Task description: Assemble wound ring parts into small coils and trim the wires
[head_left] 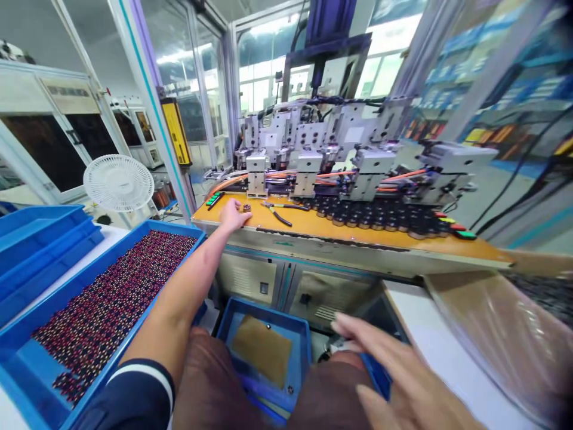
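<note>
My left hand [233,215] reaches to the left part of the orange worktop [313,226]. Its fingers are spread around a small round metallic part [246,208], and I cannot make out whether they touch it. Pliers [282,216] with yellow and black handles lie just right of that hand. Blurred by motion, my right hand [398,370] hovers low at the right above my knee, its fingers apart and nothing in them. Many black round parts [376,218] stand in rows on the worktop's right side.
A blue tray [147,230] full of small dark and red parts stands at the left, near stacked blue trays [45,239] and a white fan [119,182]. Machine heads [307,170] line the worktop's back. Another blue tray [308,343] sits below, between my legs.
</note>
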Motion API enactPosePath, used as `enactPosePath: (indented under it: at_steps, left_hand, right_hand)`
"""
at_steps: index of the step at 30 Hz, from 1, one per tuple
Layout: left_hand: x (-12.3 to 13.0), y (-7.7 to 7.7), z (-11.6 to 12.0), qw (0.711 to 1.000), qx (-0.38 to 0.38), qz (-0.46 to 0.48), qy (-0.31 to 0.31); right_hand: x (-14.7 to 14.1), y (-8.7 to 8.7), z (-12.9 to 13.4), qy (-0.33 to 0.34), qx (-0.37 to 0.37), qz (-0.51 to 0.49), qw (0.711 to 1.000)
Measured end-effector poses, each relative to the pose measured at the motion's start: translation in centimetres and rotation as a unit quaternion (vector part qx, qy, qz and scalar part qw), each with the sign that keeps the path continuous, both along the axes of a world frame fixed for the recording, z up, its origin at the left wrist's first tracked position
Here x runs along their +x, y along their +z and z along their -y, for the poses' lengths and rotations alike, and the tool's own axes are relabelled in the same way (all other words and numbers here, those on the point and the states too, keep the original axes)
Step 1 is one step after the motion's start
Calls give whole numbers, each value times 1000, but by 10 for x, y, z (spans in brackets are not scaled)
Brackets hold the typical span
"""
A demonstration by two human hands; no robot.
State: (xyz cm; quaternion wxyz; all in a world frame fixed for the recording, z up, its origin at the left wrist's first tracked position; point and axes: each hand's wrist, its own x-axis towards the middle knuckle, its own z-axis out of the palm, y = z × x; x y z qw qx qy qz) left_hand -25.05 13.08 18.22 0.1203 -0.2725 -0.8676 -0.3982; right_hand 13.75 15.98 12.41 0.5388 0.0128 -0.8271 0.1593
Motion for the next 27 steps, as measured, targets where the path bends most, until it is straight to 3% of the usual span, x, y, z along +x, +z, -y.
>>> enactPosePath:
  at_steps: [3,5,7,10,13,15,19,21,23,27]
  left_hand:
    - [-14,0,-23,1000,25,13,13]
    - [-16,8,-23,998,51,19,9]
    - [-10,17,-9,996,92,16,-4]
    - [17,17,36,985,169,5,-27]
    - [63,-10,97,970,237,26,-55]
    - [100,-38,138,936,320,109,-100]
    - [164,-88,205,911,338,231,-57]
    - [185,-102,228,904,337,261,-35]
    - [197,-109,244,899,340,275,-26]
    - [198,-111,251,891,361,274,-40]
  right_hand:
    - [-12,-26,-2,28,22,31,999]
    - [-23,-30,-13,49,30,35,998]
    - [-42,-24,-27,66,25,25,997]
    - [-91,-2,-48,73,35,48,996]
    - [-167,21,-63,40,79,142,986]
    - [-221,32,-71,22,75,178,981]
    - [-300,43,-80,-17,60,232,971]
    - [-313,43,-81,-22,65,247,966]
    - [-309,39,-80,-13,87,254,963]
    - [-259,24,-68,41,172,243,954]
